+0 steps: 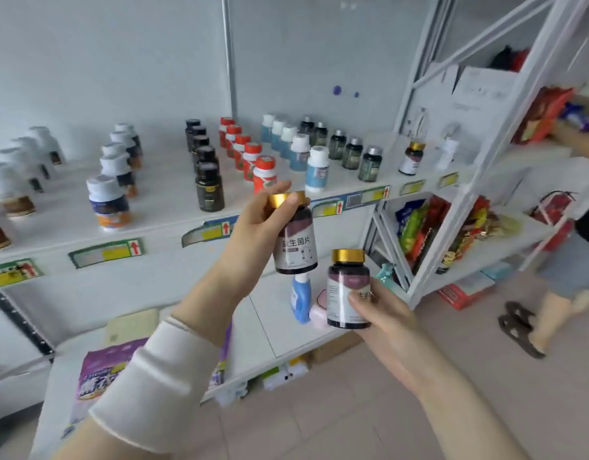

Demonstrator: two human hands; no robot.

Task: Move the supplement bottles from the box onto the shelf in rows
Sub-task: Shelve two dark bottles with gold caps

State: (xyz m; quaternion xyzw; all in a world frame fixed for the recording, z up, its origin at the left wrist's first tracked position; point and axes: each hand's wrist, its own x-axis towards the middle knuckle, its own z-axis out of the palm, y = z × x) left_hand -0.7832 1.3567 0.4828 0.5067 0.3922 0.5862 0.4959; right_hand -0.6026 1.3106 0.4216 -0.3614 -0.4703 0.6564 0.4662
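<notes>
My left hand [253,227] grips a dark gold-capped supplement bottle [296,244] near its cap, held up in front of the white shelf [167,190]. My right hand [386,313] holds a second matching gold-capped bottle [347,290] lower and to the right, upright. One bottle of the same kind [412,158] stands alone on the shelf at the right end. Rows of other bottles fill the shelf: white-capped [110,204], black [209,187], red-capped [264,174], blue [317,169] and dark green [370,164]. The box is out of view.
A white metal rack [465,194] with snack packets stands to the right. Another person [572,260] in sandals reaches into that rack. On the lower shelf sit a blue bottle [301,300], a pink item and a purple bag [107,370]. Tiled floor lies below.
</notes>
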